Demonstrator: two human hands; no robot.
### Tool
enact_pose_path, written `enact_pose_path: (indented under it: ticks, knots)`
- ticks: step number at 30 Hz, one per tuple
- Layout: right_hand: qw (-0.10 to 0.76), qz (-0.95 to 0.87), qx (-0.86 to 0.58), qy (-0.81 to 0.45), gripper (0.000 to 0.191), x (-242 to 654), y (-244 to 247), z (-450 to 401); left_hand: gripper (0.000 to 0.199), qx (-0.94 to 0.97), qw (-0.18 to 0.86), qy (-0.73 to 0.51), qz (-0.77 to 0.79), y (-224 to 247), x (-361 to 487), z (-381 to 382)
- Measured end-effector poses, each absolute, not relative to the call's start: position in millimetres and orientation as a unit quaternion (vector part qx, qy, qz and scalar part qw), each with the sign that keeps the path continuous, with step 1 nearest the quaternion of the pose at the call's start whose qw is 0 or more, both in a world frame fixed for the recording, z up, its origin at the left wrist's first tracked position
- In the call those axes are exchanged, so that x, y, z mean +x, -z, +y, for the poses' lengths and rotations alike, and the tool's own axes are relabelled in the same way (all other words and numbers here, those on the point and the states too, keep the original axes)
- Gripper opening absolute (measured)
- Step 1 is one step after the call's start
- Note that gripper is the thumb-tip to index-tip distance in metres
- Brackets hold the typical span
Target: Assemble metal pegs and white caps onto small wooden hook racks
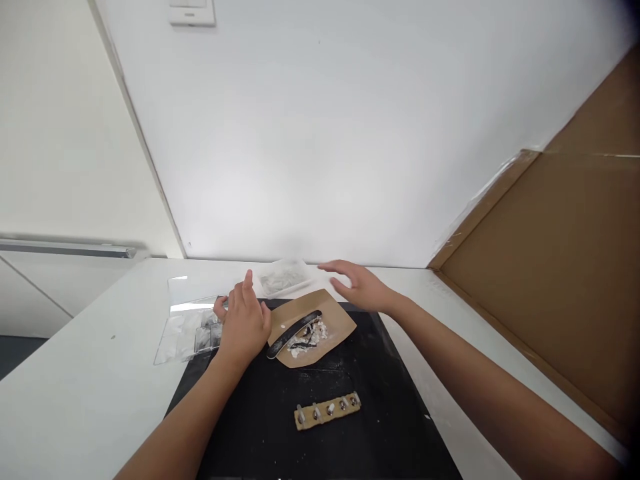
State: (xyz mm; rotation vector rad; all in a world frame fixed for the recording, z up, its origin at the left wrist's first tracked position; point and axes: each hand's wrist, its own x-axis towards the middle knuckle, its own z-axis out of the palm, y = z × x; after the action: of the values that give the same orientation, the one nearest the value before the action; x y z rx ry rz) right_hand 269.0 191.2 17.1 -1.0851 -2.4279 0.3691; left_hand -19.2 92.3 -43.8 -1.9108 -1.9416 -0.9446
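Note:
My left hand [244, 319], fingers spread, is over the right side of a clear compartment box [183, 335] and beside a brown paper tray [333, 307]. My right hand [357, 285] hovers behind the tray's right side, fingers apart and holding nothing. A dark curved nail file [295, 333] lies in the tray, next to white and black scraps [311, 337]. Nearer me, a tan strip [325, 411] carries several small round stands with pale nail-like pieces on them. Between the hands, at the back, is a translucent white bag or tray [283, 277] with unclear contents.
A black mat [345, 440] lies on the white table [100, 373], with small white specks on it. The white wall [300, 147] rises behind the table. A large cardboard box [560, 267] stands along the right side.

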Motion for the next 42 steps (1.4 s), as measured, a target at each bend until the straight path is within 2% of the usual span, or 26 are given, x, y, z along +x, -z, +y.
enact_pose_path:
  ticks: [7, 11, 14, 17, 18, 23, 33, 42]
  knots:
    - [0.062, -0.94, -0.299, -0.152, 0.036, 135, -18, 257, 0.066, -0.655, 0.189, 0.356, -0.639, 47, -22, 94]
    - [-0.005, -0.947, -0.285, -0.145, 0.03, 105, -8, 268, 0.061, -0.639, 0.236, 0.37, -0.632, 43, -26, 94]
    - [-0.032, -0.949, -0.278, -0.146, 0.035, 102, -6, 273, 0.059, -0.63, 0.257, 0.376, -0.629, 40, -29, 94]
    - [-0.047, -0.948, -0.286, -0.135, 0.057, 107, -2, 277, 0.057, -0.624, 0.268, 0.38, -0.628, 39, -30, 95]
    - [-0.051, -0.947, -0.291, -0.128, 0.059, 108, 0, 277, 0.057, -0.623, 0.267, 0.381, -0.629, 39, -30, 95]
    - [-0.064, -0.948, -0.293, -0.109, 0.031, 116, 8, 272, 0.056, -0.623, 0.246, 0.384, -0.636, 39, -29, 94]
    - [-0.021, -0.93, -0.353, -0.096, 0.032, 145, -15, 277, 0.06, -0.622, 0.22, 0.381, -0.647, 41, -28, 94]
    - [-0.029, -0.924, -0.358, -0.133, 0.027, 150, -17, 280, 0.057, -0.618, 0.217, 0.373, -0.658, 42, -29, 94]
